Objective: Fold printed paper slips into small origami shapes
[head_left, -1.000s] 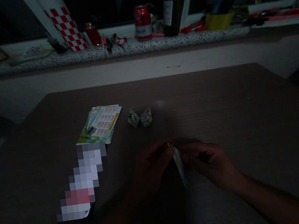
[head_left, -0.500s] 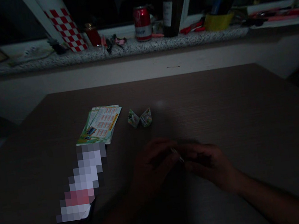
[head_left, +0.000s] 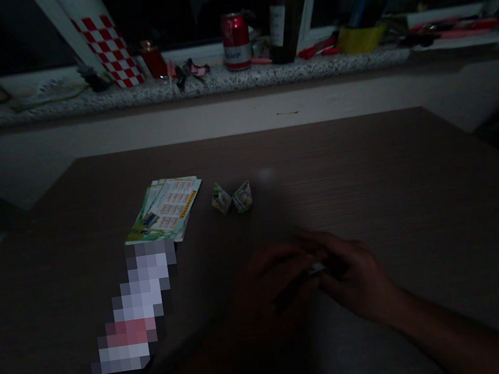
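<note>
In the dim light, my left hand and my right hand meet over the near middle of the table. Both are closed, fingertips pinching a small pale piece of folded paper; most of it is hidden by fingers and shadow. Beyond my left hand stand two small folded paper pieces with pointed tips and a green and white print, side by side. To their left lies a stack of printed calendar cards, slightly fanned.
Below the cards lies a blurred-out bright phone-like object. The wooden table ends at a white wall. On the granite sill stand a red can, a dark labelled container, a checkered tube and a yellow holder.
My left hand has shifted right and slightly nearer, its fingers curling closer to my right hand. The small paper piece has turned and moved a little right between the fingertips.
</note>
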### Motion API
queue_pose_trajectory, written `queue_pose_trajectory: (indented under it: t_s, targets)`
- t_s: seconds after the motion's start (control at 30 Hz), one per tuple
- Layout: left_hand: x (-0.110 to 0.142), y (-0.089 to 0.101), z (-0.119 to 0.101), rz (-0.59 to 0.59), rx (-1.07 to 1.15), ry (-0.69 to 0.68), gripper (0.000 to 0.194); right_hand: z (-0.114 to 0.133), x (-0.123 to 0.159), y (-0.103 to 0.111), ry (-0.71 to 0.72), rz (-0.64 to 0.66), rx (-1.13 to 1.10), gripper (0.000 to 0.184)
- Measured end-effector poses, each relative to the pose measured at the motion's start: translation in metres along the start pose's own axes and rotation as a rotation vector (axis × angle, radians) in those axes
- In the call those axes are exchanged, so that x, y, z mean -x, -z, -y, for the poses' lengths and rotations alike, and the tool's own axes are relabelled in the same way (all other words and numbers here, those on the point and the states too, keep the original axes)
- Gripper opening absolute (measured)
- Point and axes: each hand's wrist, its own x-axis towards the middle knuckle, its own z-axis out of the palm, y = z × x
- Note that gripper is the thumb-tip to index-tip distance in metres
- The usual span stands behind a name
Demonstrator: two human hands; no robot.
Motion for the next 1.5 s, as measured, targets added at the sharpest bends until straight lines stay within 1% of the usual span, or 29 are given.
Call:
queue_pose_trajectory:
  t_s: [0.07, 0.17, 0.23, 0.3, 0.33, 0.4, 0.43, 0.47, 0.53, 0.57, 0.63, 0.67, 0.77, 0.9, 0.97, 1.03, 1.1, 1.17, 1.23, 1.3, 1.33, 1.4, 1.47, 1.5]
  targets:
    - [0.000, 0.000, -0.001, 0.035, 0.026, -0.035, 0.026, -0.001, -0.002, 0.000, -0.037, -0.044, -0.068, 0.043]
    - [-0.001, 0.003, -0.004, 0.093, 0.084, -0.068, 0.029, -0.002, -0.006, -0.001, -0.084, -0.096, -0.234, 0.028]
    - [-0.001, 0.006, -0.005, 0.092, 0.129, -0.037, 0.030, -0.002, -0.007, -0.001, -0.106, -0.118, -0.298, 0.024]
    - [-0.002, 0.007, -0.004, 0.028, 0.150, 0.091, 0.025, -0.001, -0.007, -0.002, -0.121, -0.118, -0.333, 0.024]
    - [-0.003, 0.007, -0.002, -0.014, 0.162, 0.191, 0.021, -0.001, -0.007, -0.002, -0.129, -0.109, -0.353, 0.025]
    - [-0.004, 0.007, 0.003, -0.049, 0.239, 0.447, 0.015, -0.001, -0.006, -0.003, -0.145, -0.077, -0.410, 0.025]
    - [-0.005, 0.007, 0.005, -0.021, 0.321, 0.583, 0.015, -0.001, -0.005, -0.003, -0.153, -0.063, -0.439, 0.025]
    - [-0.006, 0.007, 0.008, 0.001, 0.417, 0.688, 0.016, -0.002, -0.005, -0.003, -0.161, -0.052, -0.461, 0.026]
    - [-0.007, 0.006, 0.014, 0.084, 0.567, 0.800, 0.017, -0.003, -0.004, -0.003, -0.176, -0.033, -0.473, 0.027]
    - [-0.007, 0.006, 0.016, 0.117, 0.616, 0.820, 0.016, -0.004, -0.004, -0.004, -0.187, -0.025, -0.464, 0.028]
    - [-0.007, 0.005, 0.018, 0.166, 0.662, 0.821, 0.013, -0.005, -0.003, -0.004, -0.216, -0.020, -0.440, 0.030]
    - [-0.006, 0.005, 0.019, 0.171, 0.668, 0.817, 0.012, -0.006, -0.003, -0.005, -0.232, -0.024, -0.438, 0.030]
    - [-0.005, 0.003, 0.017, 0.165, 0.675, 0.816, 0.010, -0.003, -0.004, -0.006, -0.263, -0.031, -0.473, 0.031]
    - [-0.004, 0.001, 0.014, 0.153, 0.716, 0.825, 0.008, 0.003, -0.006, -0.005, -0.286, -0.009, -0.516, 0.028]
    - [-0.004, 0.000, 0.014, 0.126, 0.725, 0.839, 0.009, 0.006, -0.007, -0.004, -0.284, -0.037, -0.534, 0.029]
    - [-0.004, -0.001, 0.017, 0.057, 0.737, 0.893, 0.011, 0.006, -0.007, -0.003, -0.256, -0.096, -0.546, 0.030]
    - [-0.004, -0.001, 0.021, -0.062, 0.781, 0.961, 0.014, 0.006, -0.006, -0.003, -0.218, -0.170, -0.560, 0.028]
    - [-0.004, -0.001, 0.025, -0.201, 0.859, 1.000, 0.019, 0.005, -0.005, -0.003, -0.174, -0.222, -0.560, 0.020]
    - [-0.004, -0.003, 0.027, -0.316, 0.940, 1.014, 0.022, 0.005, -0.004, -0.003, -0.121, -0.219, -0.482, 0.015]
    - [-0.003, -0.004, 0.027, -0.362, 0.954, 1.009, 0.024, 0.006, -0.005, -0.002, -0.049, -0.157, -0.329, 0.011]
    - [-0.003, -0.004, 0.026, -0.345, 0.922, 0.995, 0.024, 0.007, -0.005, -0.002, -0.005, -0.126, -0.251, 0.007]
    - [-0.001, -0.003, 0.023, -0.259, 0.791, 0.930, 0.023, 0.008, -0.007, 0.000, 0.072, -0.091, -0.159, 0.004]
    - [0.002, 0.002, 0.020, -0.161, 0.629, 0.807, 0.025, 0.008, -0.008, 0.005, 0.109, -0.095, -0.141, 0.010]
    - [0.002, 0.005, 0.019, -0.124, 0.552, 0.719, 0.033, 0.008, -0.008, 0.007, 0.120, -0.092, -0.132, 0.012]
